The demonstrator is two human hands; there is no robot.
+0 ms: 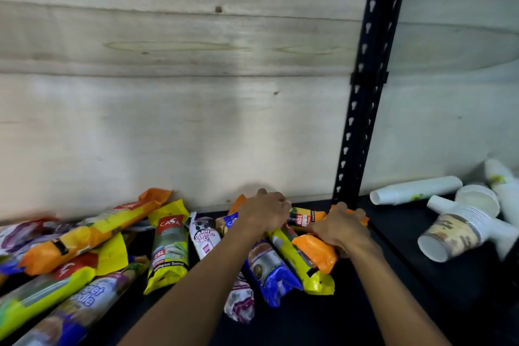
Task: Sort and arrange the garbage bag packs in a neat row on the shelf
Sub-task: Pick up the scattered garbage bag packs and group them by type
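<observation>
Several garbage bag packs lie on the black shelf against a pale wooden back wall. My right hand is shut on an orange pack at the right end of the group. My left hand rests palm down on a blue pack, fingers curled over its far end. Between the two lies a yellow pack. A white drawstring pack and a yellow-green 25L pack lie to the left. Further left, orange, yellow and purple packs lie in a loose heap.
A black perforated upright stands just right of my right hand. Beyond it, stacks of white paper cups and a printed cup stack lie on their sides. Bare black shelf shows in front of the packs.
</observation>
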